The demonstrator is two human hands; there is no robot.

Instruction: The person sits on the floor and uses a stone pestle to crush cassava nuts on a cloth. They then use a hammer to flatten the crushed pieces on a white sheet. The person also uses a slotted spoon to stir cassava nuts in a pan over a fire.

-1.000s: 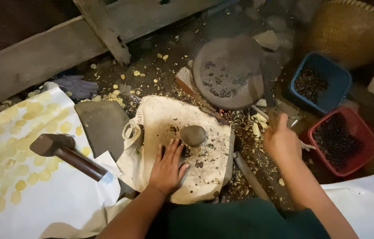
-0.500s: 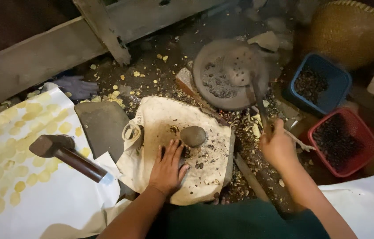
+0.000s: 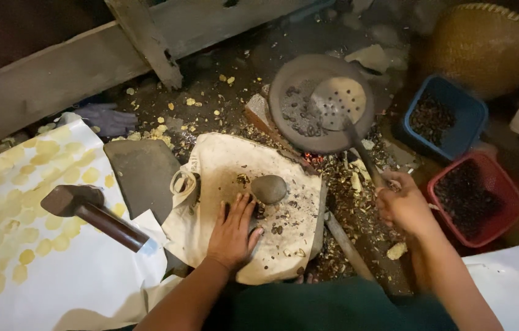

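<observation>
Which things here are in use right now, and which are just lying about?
In use:
right hand gripping the slotted ladle over the round pan
left hand flat on the cloth-covered slab, beside the round stone

Lying about:
hammer
blue tub
red tub
woven basket

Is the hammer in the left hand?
No, the hammer lies alone on the spotted sheet; the left hand rests on the cloth.

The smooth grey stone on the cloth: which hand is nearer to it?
Left. The left hand lies flat just below the grey stone; the right hand grips the slotted ladle's handle off to the side.
</observation>
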